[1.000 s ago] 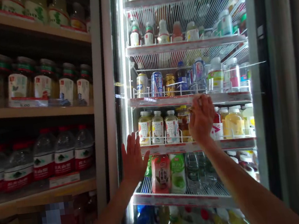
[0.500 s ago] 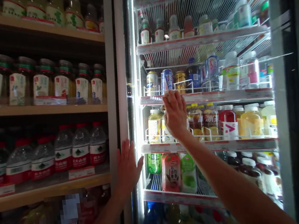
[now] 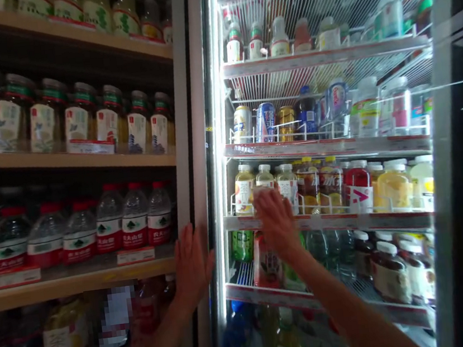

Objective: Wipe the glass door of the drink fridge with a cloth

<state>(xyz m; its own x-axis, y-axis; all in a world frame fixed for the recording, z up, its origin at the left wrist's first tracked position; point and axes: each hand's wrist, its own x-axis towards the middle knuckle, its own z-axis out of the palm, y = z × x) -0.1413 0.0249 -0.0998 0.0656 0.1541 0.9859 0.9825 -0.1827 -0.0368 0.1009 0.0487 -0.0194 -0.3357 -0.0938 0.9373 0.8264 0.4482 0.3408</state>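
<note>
My left hand [image 3: 192, 265] lies flat with its fingers spread on the edge frame [image 3: 207, 182] between the wooden shelving and the fridge. In front of the lit fridge, my right hand [image 3: 279, 227] is raised with its fingers stretched out, smeared by motion. It appears to be at the glass door; whether anything thin lies under the palm cannot be told. Behind it stand tea bottles [image 3: 287, 183] with white caps and a red drink bottle [image 3: 265, 262], partly covered by the hand.
Wooden shelves [image 3: 128, 158] on the left carry jars with green lids [image 3: 106, 115] and red-capped water bottles [image 3: 134, 213]. Inside the fridge, wire-fronted racks [image 3: 327, 57] hold cans [image 3: 265, 121] and many bottles. A blurred-out patch [image 3: 116, 317] covers part of the lower left.
My right hand has moved down from the can shelf to the tea-bottle row. My left hand stays on the frame. The view has shifted slightly, so the shelves appear further right.
</note>
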